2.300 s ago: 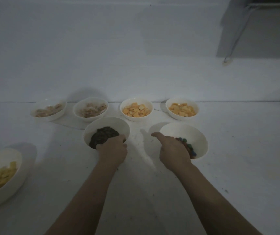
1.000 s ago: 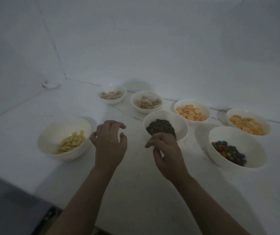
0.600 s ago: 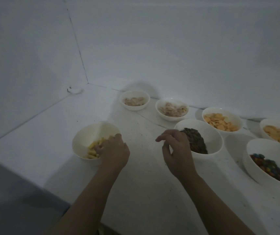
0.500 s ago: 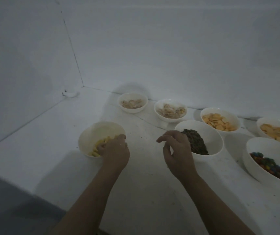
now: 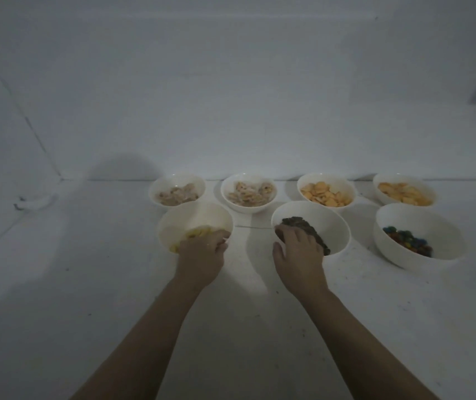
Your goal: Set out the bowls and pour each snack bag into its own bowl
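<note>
**Yellow-snack bowl pulled into line w/ the rest**

Change: half a sec ago the bowl of yellow sticks sat off to the left, well apart from the group. Now it's in the front row, just beside the bowl of dark crumbs, close in front of the back row. Left hand grips its near rim, fingers curled over the edge. Right hand has gone from hovering free to the near rim of the dark-crumb bowl; fingers curl at the edge, looks like a hold, but can't tell how firm.

Meaning: prob. pouring is done, no bags in view; this looks like final tidying of the layout.

Bowls & contents, all on the white counter:
- Back row, L to R: pale cereal bowl; second pale cereal bowl; orange cracker bowl; second orange cracker bowl.
- Front right: candy bowl, coloured candies low on its near side, apart from both hands.

All seven filled, none heaped.
</note>
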{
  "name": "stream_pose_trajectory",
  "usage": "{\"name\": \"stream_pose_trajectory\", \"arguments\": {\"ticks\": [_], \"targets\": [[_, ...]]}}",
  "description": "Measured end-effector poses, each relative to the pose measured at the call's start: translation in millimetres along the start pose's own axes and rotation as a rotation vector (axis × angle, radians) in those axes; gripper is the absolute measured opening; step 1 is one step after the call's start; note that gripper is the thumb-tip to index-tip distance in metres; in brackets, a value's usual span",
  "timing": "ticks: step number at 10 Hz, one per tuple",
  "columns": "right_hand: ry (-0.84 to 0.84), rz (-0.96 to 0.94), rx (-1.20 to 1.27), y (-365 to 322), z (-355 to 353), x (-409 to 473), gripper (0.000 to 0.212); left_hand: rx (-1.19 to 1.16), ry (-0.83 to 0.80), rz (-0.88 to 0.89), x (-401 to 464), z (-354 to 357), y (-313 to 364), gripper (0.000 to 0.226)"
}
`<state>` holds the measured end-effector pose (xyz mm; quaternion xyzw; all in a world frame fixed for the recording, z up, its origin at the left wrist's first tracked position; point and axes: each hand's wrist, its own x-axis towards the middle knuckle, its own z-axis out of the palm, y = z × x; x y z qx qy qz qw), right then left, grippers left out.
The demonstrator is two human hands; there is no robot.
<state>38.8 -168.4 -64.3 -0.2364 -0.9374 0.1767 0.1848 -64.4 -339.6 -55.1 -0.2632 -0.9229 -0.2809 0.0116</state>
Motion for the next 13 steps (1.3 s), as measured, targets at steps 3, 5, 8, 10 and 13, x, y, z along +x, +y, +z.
{"name": "stream_pose_trajectory", "arguments": {"ticks": [3,5,8,10,13], "targets": [[0.103,-0.059,-0.170,10.1,10.4,4.4,0.030,-0.082,0.006,0.104,14.9,8.1,-7.1,0.031],[0.115,-0.105,-0.166,16.2,10.7,6.6,0.034,-0.030,0.042,0.146,14.2,9.4,-7.0,0.032],[0.082,-0.161,-0.078,23.6,5.8,11.8,0.034,0.014,0.019,0.130,16.5,12.1,2.7,0.033],[0.034,-0.182,-0.055,25.0,5.0,12.8,0.036,-0.027,0.056,0.139,12.9,14.2,9.5,0.033],[0.019,-0.337,0.320,19.7,-24.9,-69.0,0.045,-0.226,0.383,0.546,-53.2,-12.5,-0.3,0.025]]}}
